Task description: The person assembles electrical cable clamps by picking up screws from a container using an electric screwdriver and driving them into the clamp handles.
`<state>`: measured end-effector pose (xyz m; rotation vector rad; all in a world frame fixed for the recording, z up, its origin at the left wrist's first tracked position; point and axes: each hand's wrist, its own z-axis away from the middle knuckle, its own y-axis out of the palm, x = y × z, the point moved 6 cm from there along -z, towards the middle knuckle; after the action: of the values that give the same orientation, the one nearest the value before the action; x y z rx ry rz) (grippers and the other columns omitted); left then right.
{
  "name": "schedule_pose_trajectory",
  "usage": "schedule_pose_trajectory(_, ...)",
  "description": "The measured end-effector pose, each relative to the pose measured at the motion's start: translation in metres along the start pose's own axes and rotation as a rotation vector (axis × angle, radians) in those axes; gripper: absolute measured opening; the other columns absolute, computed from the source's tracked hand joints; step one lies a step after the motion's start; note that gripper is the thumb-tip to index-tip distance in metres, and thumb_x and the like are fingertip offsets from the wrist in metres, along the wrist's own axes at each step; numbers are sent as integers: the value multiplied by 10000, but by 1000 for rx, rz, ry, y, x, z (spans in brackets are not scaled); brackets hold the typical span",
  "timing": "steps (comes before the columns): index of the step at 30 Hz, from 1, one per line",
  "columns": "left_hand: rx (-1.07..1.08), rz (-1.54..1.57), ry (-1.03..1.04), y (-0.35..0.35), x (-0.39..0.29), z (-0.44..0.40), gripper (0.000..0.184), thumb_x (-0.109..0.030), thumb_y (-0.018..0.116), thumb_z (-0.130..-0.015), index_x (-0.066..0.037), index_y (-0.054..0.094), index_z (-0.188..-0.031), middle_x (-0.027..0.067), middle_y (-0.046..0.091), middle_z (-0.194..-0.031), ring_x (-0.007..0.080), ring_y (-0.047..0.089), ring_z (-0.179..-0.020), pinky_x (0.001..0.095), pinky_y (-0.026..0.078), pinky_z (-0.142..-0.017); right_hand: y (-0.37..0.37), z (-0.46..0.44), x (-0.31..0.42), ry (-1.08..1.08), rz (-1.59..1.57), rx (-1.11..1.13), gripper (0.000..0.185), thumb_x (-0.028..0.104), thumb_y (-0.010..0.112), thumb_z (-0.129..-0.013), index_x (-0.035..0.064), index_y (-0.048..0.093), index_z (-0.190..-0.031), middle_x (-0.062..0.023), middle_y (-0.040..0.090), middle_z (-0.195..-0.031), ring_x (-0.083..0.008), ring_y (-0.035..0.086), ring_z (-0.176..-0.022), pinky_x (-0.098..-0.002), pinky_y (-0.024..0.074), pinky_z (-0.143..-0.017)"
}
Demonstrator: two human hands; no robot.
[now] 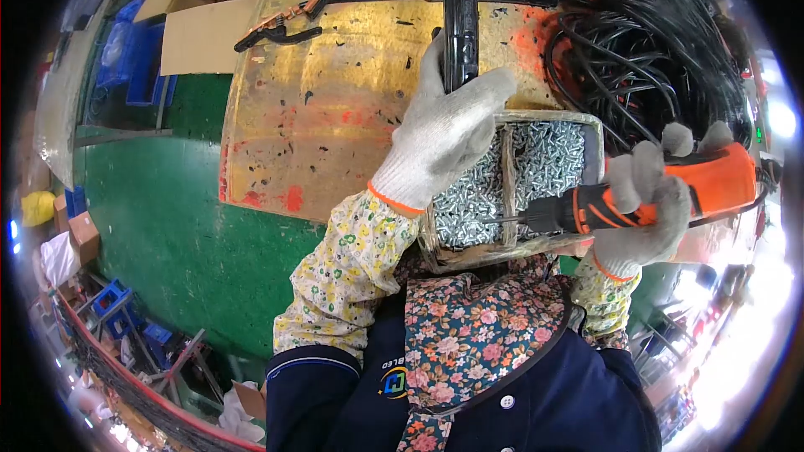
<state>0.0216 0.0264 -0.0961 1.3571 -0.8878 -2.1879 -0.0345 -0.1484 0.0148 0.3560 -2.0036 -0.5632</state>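
Observation:
My left hand, in a white glove, is closed round the lower end of a glossy black bar-shaped part that reaches up to the top of the view. Below and right of it sits a divided box holding many small silver screws. My right hand, also gloved, grips an orange and black power screwdriver. The tool lies sideways, its thin bit pointing left over the screws in the box's left compartment. Whether a screw sits on the tip is too small to tell.
A worn yellow work surface spans the middle. Black and copper-coloured clamps lie along its far edge. Coiled black cables are piled at the right. A cardboard box and blue crates stand at the upper left.

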Motion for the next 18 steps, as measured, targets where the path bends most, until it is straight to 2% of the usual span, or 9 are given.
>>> schedule_pose_trajectory(2, -6, 32, -7, 0, 0, -1, 414, -263, 680, -971, -152, 407, -1261, -15, 506, -683, 63, 453, -482, 232, 345, -417, -14, -7, 7, 13, -15, -142, 666, -23, 560, -899, 74, 326, -1514, -133, 492, -1250, -84, 407, -696, -223, 428, -565)
schedule_pose_trajectory(4, -10, 75, -18, 1, -1, 0, 379, -305, 646, -996, -158, 406, -1249, -16, 507, -686, 62, 452, -490, 233, 349, -438, -28, -15, 9, 36, -85, -182, 607, -3, 557, -921, 59, 360, -1493, -127, 511, -1223, -83, 422, -721, -221, 442, -597)
schedule_pose_trajectory(5, -83, -2, -20, 3, -3, 0, 379, -481, 568, -1017, -137, 474, -1146, -23, 491, -641, 64, 428, -464, 226, 319, -417, -34, -19, 9, 57, -143, -202, 600, -1, 554, -926, 56, 360, -1491, -125, 515, -1217, -84, 424, -721, -224, 444, -596)
schedule_pose_trajectory(7, -60, -76, -52, 0, -2, 3, 472, -596, 523, -993, -126, 525, -1033, -30, 469, -597, 66, 410, -447, 226, 296, -398, -39, -21, 6, 99, -207, -205, 605, -3, 547, -935, 76, 349, -1501, -123, 534, -1208, -89, 432, -728, -239, 443, -597)
schedule_pose_trajectory(10, -63, -165, -61, -2, 0, 3, 638, -741, 461, -940, -114, 566, -882, -39, 437, -543, 70, 385, -422, 230, 263, -371, -28, -3, -4, 53, 148, -222, 631, -4, 548, -931, 110, 334, -1513, -124, 539, -1219, -97, 435, -732, -246, 433, -599)
schedule_pose_trajectory(12, -66, -175, -52, -4, 3, 0, 697, -789, 445, -914, -109, 574, -832, -42, 429, -529, 71, 377, -412, 232, 252, -361, -28, -2, -6, 13, 170, -168, 652, -9, 543, -924, 134, 323, -1520, -115, 542, -1223, -95, 429, -730, -247, 420, -594)
schedule_pose_trajectory(18, -68, -178, -83, -5, 4, 0, 720, -804, 438, -905, -101, 578, -838, -41, 438, -532, 70, 385, -407, 227, 264, -360, -30, -7, -6, 48, 91, -147, 662, -1, 540, -921, 127, 312, -1530, -110, 549, -1224, -93, 414, -725, -252, 400, -586)
